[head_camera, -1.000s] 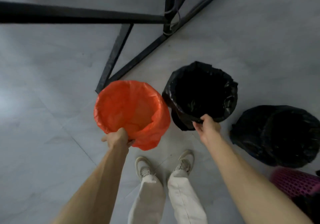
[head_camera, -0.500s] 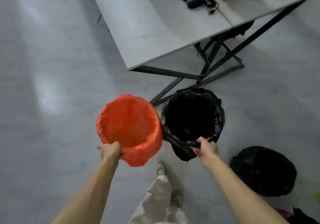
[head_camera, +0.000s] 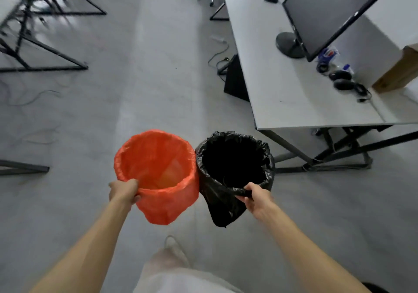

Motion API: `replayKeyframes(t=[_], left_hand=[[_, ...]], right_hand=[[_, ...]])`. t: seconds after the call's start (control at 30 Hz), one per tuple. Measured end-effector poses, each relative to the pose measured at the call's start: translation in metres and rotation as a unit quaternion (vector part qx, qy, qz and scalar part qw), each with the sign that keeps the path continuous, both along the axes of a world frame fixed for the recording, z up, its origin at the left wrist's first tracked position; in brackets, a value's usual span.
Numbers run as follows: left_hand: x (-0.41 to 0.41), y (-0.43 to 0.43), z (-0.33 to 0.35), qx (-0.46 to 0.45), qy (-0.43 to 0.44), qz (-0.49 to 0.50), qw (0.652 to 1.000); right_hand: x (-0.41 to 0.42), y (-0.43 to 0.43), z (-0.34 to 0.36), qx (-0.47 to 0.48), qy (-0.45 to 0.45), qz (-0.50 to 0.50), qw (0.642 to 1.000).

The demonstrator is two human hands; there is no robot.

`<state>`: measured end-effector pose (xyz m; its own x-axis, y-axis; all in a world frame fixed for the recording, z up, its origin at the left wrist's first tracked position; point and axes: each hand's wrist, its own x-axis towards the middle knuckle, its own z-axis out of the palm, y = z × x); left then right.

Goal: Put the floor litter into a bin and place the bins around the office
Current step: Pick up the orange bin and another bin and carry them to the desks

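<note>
Head view. Carrying two bins side by side, touching, off the grey floor (head_camera: 147, 77), beside a desk (head_camera: 271, 84). Gripping near rim of orange-lined bin (head_camera: 158, 157) with left hand (head_camera: 123, 191), fingers curled over the liner edge. Pinching near rim of black-lined bin (head_camera: 233, 154) with right hand (head_camera: 255, 199). Judged step: placing bins around the office. Next: picking a spot, setting one down upright, letting go.

black bin (head_camera: 217, 199) inside too dark, box (head_camera: 401, 72) cut off rt
</note>
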<state>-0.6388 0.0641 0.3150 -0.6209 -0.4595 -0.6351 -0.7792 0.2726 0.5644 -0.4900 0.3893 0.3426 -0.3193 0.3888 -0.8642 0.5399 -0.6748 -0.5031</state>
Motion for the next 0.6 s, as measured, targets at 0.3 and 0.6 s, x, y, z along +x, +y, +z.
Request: replayKeyframes(t=[0.3, 0.6], left_hand=[[-0.166, -0.064, 0.042, -0.025, 0.034, 0.018, 0.999], [-0.354, -0.004, 0.047, 0.016, 0.073, 0.052, 0.996]], right_hand=[[-0.179, -0.05, 0.023, -0.015, 0.028, 0.005, 0.999], [-0.379, 0.01, 0.035, -0.024, 0.077, 0.023, 0.997]])
